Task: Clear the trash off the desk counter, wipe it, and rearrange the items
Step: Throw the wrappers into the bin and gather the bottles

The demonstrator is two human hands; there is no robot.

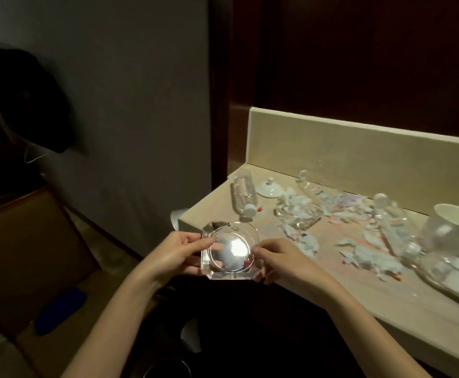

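Both hands hold a clear glass ashtray [229, 251] at the near left corner of the beige desk counter [345, 290], part of it out past the counter's edge. The left hand [174, 253] grips its left side, thumb over the rim and fingers curled beneath; the right hand [280, 259] pinches the right rim, fingers bent around the edge. The ashtray is square with cut corners and a round bowl that catches a bright glare, and a small red scrap [247, 262] lies at the bowl's right side. Behind it on the counter an empty clear plastic bottle [243, 195] lies on its side, its white cap toward the front. Just beside it sits a white ceramic lid [269, 187], knob up. Further right, crumpled tissue [295, 205] is heaped in what looks like a second glass dish, though blur makes that uncertain. Torn paper scraps [370, 257] with red flecks are strewn over the middle of the counter. A white ceramic cup [453, 227] lies tipped near the right edge, with clear glassware [394, 222] beside it, too smeared to identify. A low beige backsplash [345, 143] runs along the counter's rear. On the floor at lower left lies a blue slipper [59, 309].
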